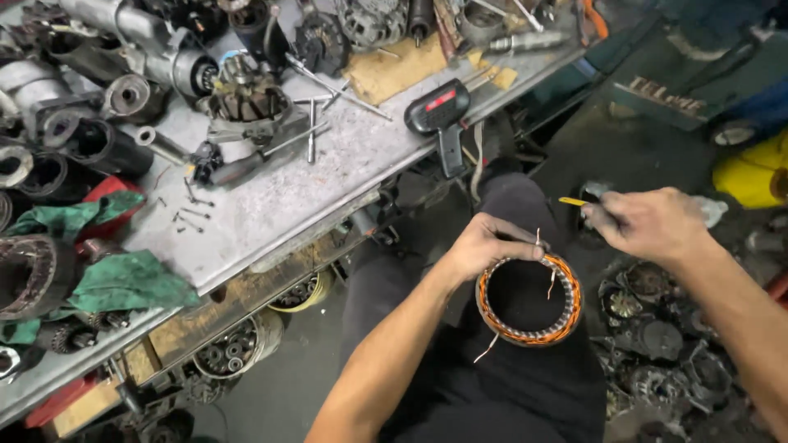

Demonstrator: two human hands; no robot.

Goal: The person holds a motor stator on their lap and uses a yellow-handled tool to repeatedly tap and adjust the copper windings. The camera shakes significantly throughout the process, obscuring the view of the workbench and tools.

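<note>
Gripping the stator ring [529, 299] rim on the lap, left hand [484, 246] fingers closed; right hand [648, 223] pinches a yellow-handled tool [574, 202]. Likely heavy, rigid; copper windings delicate.

Your bench [271, 205] is a grey metal top, scratched and dusty, running from lower left to upper right. On it you have a black heat gun [442, 119] near the front edge, a part-stripped alternator [246, 111] with long bolts [312, 131] beside it, and loose screws [189, 209] scattered nearby. Green rags [123, 279] lie at the left end, next to dark stator rings [33, 271]. A piece of cardboard [398, 70] sits toward the back. Starter motors [139, 41] crowd the far left corner.
</note>
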